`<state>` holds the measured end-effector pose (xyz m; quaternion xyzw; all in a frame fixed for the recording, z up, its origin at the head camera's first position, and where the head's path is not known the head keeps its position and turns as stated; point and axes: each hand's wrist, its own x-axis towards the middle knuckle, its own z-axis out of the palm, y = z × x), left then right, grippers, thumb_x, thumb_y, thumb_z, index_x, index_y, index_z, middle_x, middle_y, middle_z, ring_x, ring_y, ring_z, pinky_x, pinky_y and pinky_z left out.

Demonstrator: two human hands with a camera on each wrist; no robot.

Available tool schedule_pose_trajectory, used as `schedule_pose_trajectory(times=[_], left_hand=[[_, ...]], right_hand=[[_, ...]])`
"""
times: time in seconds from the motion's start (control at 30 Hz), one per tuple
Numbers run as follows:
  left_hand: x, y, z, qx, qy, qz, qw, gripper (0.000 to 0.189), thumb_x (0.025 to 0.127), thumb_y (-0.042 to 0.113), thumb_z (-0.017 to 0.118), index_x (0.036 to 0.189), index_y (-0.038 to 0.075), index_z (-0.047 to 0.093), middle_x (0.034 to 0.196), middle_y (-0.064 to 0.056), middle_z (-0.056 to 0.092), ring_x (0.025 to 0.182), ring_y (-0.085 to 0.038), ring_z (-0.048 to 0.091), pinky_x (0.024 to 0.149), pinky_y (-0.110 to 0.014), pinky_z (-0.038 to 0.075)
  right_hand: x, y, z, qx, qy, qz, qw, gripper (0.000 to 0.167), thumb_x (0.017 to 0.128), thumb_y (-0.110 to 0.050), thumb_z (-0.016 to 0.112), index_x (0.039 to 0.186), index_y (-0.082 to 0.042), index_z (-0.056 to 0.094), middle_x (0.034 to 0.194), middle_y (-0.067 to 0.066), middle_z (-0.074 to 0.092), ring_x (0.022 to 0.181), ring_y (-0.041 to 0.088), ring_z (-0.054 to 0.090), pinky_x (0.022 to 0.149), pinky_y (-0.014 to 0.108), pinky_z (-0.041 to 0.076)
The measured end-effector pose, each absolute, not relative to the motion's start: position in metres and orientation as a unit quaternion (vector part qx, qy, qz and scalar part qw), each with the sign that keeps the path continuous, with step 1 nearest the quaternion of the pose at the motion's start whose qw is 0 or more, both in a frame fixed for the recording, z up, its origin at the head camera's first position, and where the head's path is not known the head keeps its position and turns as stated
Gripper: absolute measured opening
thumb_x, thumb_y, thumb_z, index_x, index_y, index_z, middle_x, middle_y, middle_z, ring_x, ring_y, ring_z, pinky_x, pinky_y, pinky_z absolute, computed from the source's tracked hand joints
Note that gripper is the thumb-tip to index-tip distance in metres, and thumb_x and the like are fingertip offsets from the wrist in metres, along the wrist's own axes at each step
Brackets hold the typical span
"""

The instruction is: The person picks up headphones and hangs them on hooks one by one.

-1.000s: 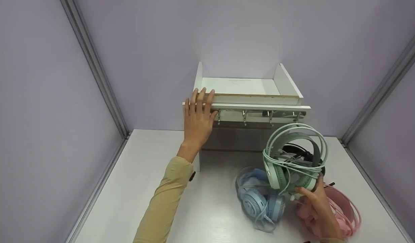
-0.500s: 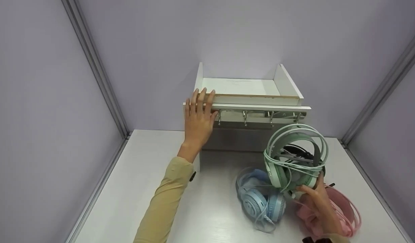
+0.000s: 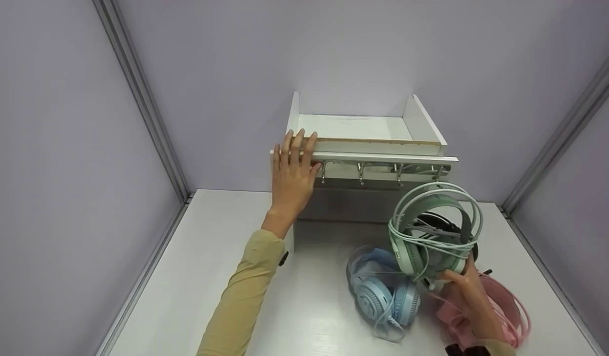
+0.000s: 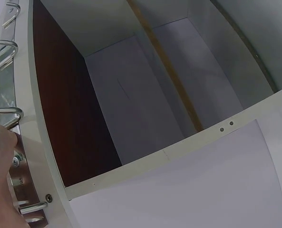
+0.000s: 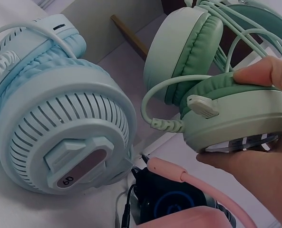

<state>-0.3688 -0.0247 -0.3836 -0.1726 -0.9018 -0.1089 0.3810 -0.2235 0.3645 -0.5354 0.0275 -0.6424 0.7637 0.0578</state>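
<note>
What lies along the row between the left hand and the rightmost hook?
Three metal hooks line the stretch between the left hand and the rightmost hook; the head view shows this.

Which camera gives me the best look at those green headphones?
The head view: the green headphones appear there nearly whole, with headband and wound cable. The right wrist view shows the ear cups closer, but crops the rest. The left wrist view doesn't show them.
</note>
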Motion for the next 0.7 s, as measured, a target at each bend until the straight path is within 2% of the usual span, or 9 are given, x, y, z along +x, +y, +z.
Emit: schedule_pose_trajectory(times=[0.3, 0.43, 0.57, 0.7], left_hand=[[-0.3693, -0.0239, -0.3837, -0.172, -0.902, -0.103, 0.383, 0.059, 0.109, 0.043, 0.037, 0.162, 0.023, 0.021, 0.164, -0.007, 0.020, 0.155, -0.031, 0.012, 0.124, -0.054, 0.012], [-0.3688, -0.0241, -0.3841, -0.170, -0.903, -0.102, 0.380, 0.059, 0.109, 0.044, 0.036, 0.162, 0.023, 0.020, 0.165, -0.007, 0.019, 0.155, -0.030, 0.011, 0.124, -0.053, 0.010], [-0.3678, -0.0245, -0.3840, -0.172, -0.904, -0.101, 0.379, 0.059, 0.109, 0.043, 0.036, 0.162, 0.023, 0.020, 0.165, -0.008, 0.019, 0.155, -0.031, 0.011, 0.124, -0.053, 0.011], [-0.3674, -0.0246, -0.3837, -0.173, -0.903, -0.100, 0.379, 0.059, 0.109, 0.042, 0.036, 0.162, 0.022, 0.020, 0.165, -0.008, 0.019, 0.155, -0.031, 0.011, 0.124, -0.054, 0.012]], right_hand=[[-0.2285, 0.3690, -0.5346, -0.005, -0.688, 0.722, 0.073, 0.101, 0.082, 0.016, 0.058, 0.161, -0.019, 0.007, 0.129, -0.008, 0.051, 0.112, 0.007, 0.056, 0.090, 0.022, 0.051], [-0.2297, 0.3702, -0.5334, -0.021, -0.714, 0.697, 0.063, 0.105, 0.083, 0.011, 0.062, 0.163, -0.020, 0.002, 0.130, -0.008, 0.048, 0.112, 0.006, 0.053, 0.089, 0.020, 0.049], [-0.2303, 0.3715, -0.5338, -0.012, -0.707, 0.705, 0.058, 0.103, 0.085, 0.012, 0.060, 0.164, -0.022, 0.002, 0.133, -0.002, 0.045, 0.109, 0.010, 0.056, 0.084, 0.028, 0.055], [-0.2303, 0.3722, -0.5340, -0.007, -0.703, 0.709, 0.056, 0.100, 0.085, 0.012, 0.059, 0.163, -0.021, 0.005, 0.133, -0.001, 0.044, 0.109, 0.011, 0.056, 0.085, 0.028, 0.055]])
